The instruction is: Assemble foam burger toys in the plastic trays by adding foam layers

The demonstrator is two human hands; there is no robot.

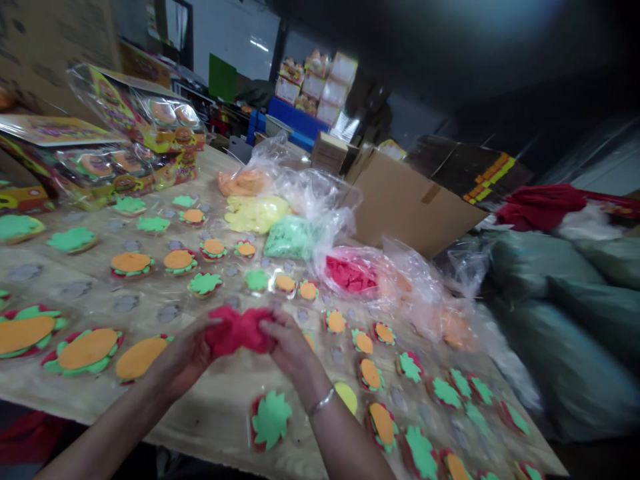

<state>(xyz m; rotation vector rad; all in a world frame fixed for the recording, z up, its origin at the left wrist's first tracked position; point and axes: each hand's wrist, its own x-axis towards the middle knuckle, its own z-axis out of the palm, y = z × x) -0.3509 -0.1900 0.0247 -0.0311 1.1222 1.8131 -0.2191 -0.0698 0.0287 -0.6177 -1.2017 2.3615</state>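
Note:
Both hands hold a bunch of red foam pieces [236, 331] just above the wooden table [220, 413]. My left hand [183, 357] grips the bunch from the left, my right hand [290, 347] from the right; a silver bracelet sits on the right wrist. Around the hands lie several stacked foam burger shapes in red, green and orange, such as one with a green top [271, 419] and larger ones [86, 350] at the left.
Clear plastic bags of foam pieces lie beyond the hands: orange [243, 181], yellow [256, 212], green [291, 237], red [351, 275]. Packaged toy sets [125, 143] are stacked at the back left. A cardboard box [407, 203] and grey-green sacks [560, 313] stand to the right.

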